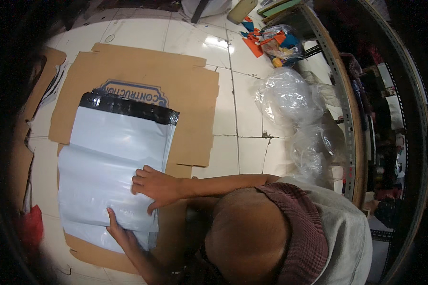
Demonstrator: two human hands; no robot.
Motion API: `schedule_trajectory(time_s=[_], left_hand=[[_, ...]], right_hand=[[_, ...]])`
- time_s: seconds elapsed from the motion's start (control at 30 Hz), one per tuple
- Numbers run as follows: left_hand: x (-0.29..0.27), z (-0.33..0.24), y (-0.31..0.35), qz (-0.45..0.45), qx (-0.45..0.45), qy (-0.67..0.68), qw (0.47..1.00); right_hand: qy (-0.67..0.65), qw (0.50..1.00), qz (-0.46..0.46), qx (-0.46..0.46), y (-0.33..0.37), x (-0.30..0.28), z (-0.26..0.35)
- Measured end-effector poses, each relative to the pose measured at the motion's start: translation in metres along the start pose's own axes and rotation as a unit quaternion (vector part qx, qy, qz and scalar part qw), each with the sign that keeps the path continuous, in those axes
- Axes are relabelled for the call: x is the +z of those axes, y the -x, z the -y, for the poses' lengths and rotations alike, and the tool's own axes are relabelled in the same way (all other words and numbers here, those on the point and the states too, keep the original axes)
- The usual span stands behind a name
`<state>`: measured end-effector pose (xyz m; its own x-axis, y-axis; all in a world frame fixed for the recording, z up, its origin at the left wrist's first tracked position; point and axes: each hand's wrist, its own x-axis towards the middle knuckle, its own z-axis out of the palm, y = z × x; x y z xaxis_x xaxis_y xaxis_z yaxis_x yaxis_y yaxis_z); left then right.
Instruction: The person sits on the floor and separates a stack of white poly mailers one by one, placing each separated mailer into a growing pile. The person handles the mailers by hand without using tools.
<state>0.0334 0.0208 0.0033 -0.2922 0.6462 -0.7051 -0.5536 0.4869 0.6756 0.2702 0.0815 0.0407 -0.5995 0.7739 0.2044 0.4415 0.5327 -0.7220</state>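
Note:
A stack of white plastic mailer bags (104, 166) with a black band along the far end lies on flattened cardboard (192, 114). The upper bag has a loose, wavy crease across it. My left hand (121, 233) is at the near edge of the bags, one digit stretched over the white plastic and its other fingers partly hidden; it appears to grip the edge. Further up, at the right side of the stack, my right hand (157, 185) rests on the bags with its fingers apart and slightly bent.
My bent knee (249, 230) fills the lower middle. Clear plastic bundles (287, 97) and a bag of coloured scraps (283, 45) sit on the tiled floor (226, 147) before a metal rack (340, 90). More cardboard (21, 175) and something red (32, 228) lie at the left.

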Motion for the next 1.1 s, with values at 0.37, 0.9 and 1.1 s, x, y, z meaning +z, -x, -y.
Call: schedule_trajectory(time_s=[0.37, 0.9, 1.1], left_hand=[[0.009, -0.007, 0.009, -0.019, 0.036, -0.025, 0.999], [0.003, -0.012, 0.002, -0.004, -0.002, 0.041, 0.999], [-0.002, -0.001, -0.002, -0.032, 0.036, -0.004, 0.999]], right_hand=[[-0.323, 0.785, -0.294, 0.439, -0.010, -0.017, -0.048], [-0.017, 0.999, 0.042, 0.028, -0.001, 0.021, -0.012], [-0.404, 0.803, -0.255, 0.356, -0.011, 0.007, -0.049]])
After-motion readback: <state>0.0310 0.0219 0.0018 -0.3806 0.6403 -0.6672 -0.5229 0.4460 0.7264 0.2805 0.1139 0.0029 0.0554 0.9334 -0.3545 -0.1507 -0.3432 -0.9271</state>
